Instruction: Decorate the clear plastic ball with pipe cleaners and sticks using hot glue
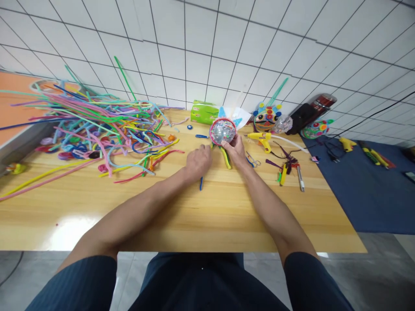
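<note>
In my right hand (236, 150) is a clear plastic ball (223, 131) with a red rim and colourful bits inside. Two light-blue pointed shapes stand up behind it, like ears. My left hand (198, 162) is closed just left of the ball, and its fingertips are hidden from me. Below that hand a short blue stick (201, 183) shows; whether it is held or lies on the table I cannot tell. Yellow-green tool handles (226, 158) lie under the ball, between my hands. Scissors (253, 160) rest right of my right hand.
A tangled heap of pipe cleaners (106, 121) spreads across the left. Behind stands a green tissue pack (204, 113). To the right are a yellow glue gun (261, 139), a decorated ball with a face (267, 116), a marker (301, 179) and a dark bottle (320, 103).
</note>
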Tool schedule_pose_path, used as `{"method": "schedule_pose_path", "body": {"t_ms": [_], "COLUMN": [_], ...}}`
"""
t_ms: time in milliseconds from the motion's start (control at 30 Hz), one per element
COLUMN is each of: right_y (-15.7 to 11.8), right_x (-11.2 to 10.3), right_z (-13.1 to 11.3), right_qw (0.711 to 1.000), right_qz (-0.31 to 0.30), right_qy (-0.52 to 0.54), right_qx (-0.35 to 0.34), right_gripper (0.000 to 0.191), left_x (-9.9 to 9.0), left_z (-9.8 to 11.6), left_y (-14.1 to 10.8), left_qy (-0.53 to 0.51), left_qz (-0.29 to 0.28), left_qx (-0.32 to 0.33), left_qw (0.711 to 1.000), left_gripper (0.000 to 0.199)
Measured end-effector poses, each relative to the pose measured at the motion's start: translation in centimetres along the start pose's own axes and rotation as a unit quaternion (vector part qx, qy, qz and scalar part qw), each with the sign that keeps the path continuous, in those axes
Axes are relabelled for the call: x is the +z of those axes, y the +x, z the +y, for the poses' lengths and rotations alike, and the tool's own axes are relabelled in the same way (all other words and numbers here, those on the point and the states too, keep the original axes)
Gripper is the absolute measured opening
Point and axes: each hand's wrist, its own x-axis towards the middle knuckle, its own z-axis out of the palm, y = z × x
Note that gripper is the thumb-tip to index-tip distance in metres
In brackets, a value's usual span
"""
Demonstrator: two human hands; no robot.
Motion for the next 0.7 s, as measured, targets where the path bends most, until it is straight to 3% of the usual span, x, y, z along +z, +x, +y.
{"method": "schedule_pose_path", "body": {"t_ms": [133,267,400,500,700], "right_y": [-0.2,0.1,0.3,0.2,0.7], "right_x": [-0.1,-1.5,-2.3,-1.8,1.0], "right_z": [-1.1,-2.3,-2.4,-2.0,-2.8], "right_qw": [0.998,0.998,0.999,0.999,1.000], "right_qz": [0.042,0.051,0.039,0.020,-0.026], "right_qy": [0.049,0.044,0.029,0.027,0.015], "right_qx": [0.017,-0.011,-0.020,-0.011,0.005], "right_gripper": [0.101,0.094,0.101,0.106,0.106], "left_x": [1.0,1.2,-0.1,-1.0,-1.6], "left_z": [-0.1,-1.0,-2.7,-3.6,-5.1], "left_y": [0.0,2.8,5.8,6.4,5.1], "left_qy": [0.009,0.009,0.016,0.025,0.016], "left_qz": [-0.011,0.007,0.026,0.024,0.050], "left_qx": [-0.012,-0.026,-0.012,0.000,0.015], "left_qw": [1.000,1.000,0.999,0.999,0.999], "left_gripper": [0.042,0.043,0.039,0.034,0.020]}}
